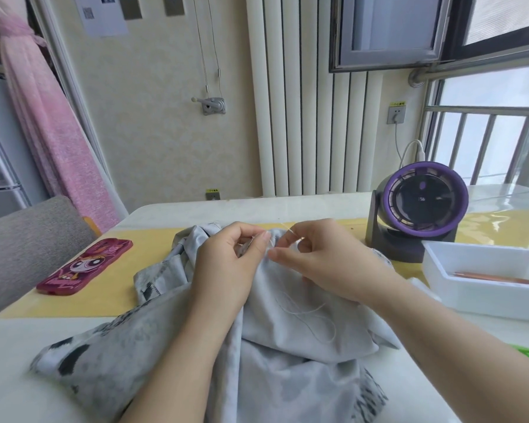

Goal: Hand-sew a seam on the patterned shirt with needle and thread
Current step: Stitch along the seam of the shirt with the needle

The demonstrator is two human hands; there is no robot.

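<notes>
The pale grey shirt (287, 325) with dark patterning lies bunched on the table, inside out. My left hand (229, 264) pinches a raised fold of the shirt near its top edge. My right hand (321, 261) is just to the right, fingers curled and pinching at the fabric where the white thread (312, 312) comes out. The thread loops loosely over the cloth below my right hand, and a strand runs up past my fingers. The needle itself is too fine to make out.
A pink cartoon phone case (84, 267) lies at the left on the yellow mat. A purple desk fan (422, 206) stands at the right, with a white tray (483, 279) in front of it. A grey chair back (28, 239) is at far left.
</notes>
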